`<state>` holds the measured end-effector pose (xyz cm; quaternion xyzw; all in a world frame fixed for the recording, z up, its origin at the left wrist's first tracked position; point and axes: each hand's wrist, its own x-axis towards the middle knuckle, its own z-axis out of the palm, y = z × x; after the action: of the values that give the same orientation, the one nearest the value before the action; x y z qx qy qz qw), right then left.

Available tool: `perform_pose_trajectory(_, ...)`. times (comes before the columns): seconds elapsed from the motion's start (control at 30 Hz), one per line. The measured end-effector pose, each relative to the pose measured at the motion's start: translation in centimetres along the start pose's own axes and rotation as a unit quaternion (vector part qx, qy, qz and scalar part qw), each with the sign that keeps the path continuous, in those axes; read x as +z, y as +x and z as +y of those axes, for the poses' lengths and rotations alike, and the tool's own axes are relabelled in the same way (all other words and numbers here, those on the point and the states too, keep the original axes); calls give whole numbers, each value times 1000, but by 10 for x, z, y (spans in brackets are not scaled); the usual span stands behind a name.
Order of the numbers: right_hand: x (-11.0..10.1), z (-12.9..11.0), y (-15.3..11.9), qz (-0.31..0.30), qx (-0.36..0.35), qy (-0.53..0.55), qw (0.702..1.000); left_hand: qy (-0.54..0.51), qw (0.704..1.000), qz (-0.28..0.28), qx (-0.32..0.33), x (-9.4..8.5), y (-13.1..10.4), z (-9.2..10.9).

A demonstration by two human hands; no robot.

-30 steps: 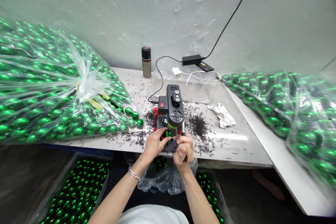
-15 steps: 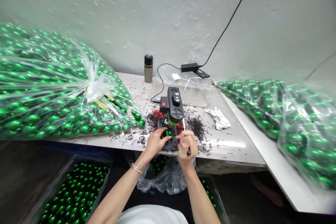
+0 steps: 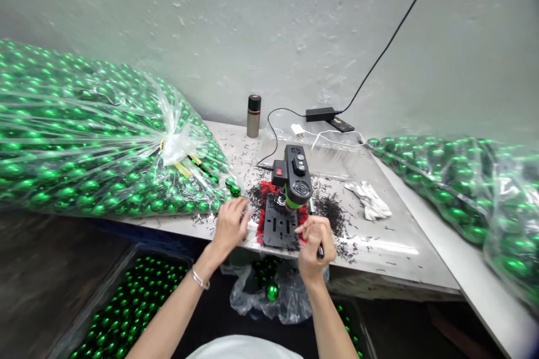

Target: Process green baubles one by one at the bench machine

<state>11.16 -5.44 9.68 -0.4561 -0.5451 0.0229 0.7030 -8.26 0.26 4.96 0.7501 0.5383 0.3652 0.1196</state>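
My left hand (image 3: 229, 227) reaches over the table at the mouth of a clear bag (image 3: 170, 148) of shiny green balls, thumb and fingers apart. Loose green balls (image 3: 234, 188) lie just beyond its fingertips. My right hand (image 3: 318, 244) is wrapped around a black lever handle (image 3: 320, 251) at the right of a small bench drill press (image 3: 298, 176). Under the press head, the slotted black base plate (image 3: 278, 230) bears no ball. One green ball (image 3: 272, 291) shows below the table edge, at a plastic bag (image 3: 290, 305).
Black shavings (image 3: 330, 216) surround the press. White gloves (image 3: 370, 200), a bottle (image 3: 253, 116), a power adapter (image 3: 320, 114) and cables lie behind and to the right. Another bag of balls (image 3: 455, 185) stands at right; a crate of balls (image 3: 135, 291) sits low at left.
My left hand has left the press and moved left to the loose balls. The ball on the base plate is gone from there; one now shows below the table edge. My right hand keeps the lever.
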Motion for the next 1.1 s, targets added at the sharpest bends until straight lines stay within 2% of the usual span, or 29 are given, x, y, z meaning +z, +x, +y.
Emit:
perform_pose_trajectory(0.07,0,2,-1,3,-3,0,1000,46,998,-8,-40,-7,31,-8)
perform_pose_trajectory(0.13,0,3,-1,2,-6,0,1000,75,993,-61,-61,-8,53,-14)
perform_pose_trajectory(0.23,-1,4,-1,-8,-13,-1,1000,89,983,-141,-78,-5,65,-16)
perform_pose_trajectory(0.3,-2,4,-2,-13,-19,-2,1000,78,982,-149,-85,-3,63,-15)
perform_pose_trajectory(0.37,-2,5,-3,-19,-21,-4,1000,11,987,-124,-105,-4,57,-13)
perform_pose_trajectory(0.43,-2,7,-5,-23,-20,-6,1000,-143,971,-108,-155,-7,51,-10)
perform_pose_trajectory(0.47,-2,8,-5,-21,-20,-7,1000,-243,946,-106,-188,-9,48,-7)
perform_pose_trajectory(0.5,-2,8,-6,-18,-19,-7,1000,-339,907,-110,-223,-10,46,-4)
perform_pose_trajectory(0.57,-1,9,-6,-9,-18,-6,1000,-495,810,-119,-290,-9,41,3)
perform_pose_trajectory(0.63,-1,7,-5,-9,-20,-8,1000,-578,730,-118,-345,-5,36,11)
perform_pose_trajectory(0.7,-2,5,-3,-17,-29,-14,999,-613,682,-120,-382,2,31,19)
perform_pose_trajectory(0.87,-4,4,-1,-31,-43,-23,998,-635,627,-112,-437,16,24,32)
perform_pose_trajectory(1.0,-5,6,-3,-34,-42,-23,998,-644,589,-111,-476,18,22,37)
perform_pose_trajectory(1.1,-5,8,-5,-34,-39,-20,998,-641,576,-120,-493,17,22,36)
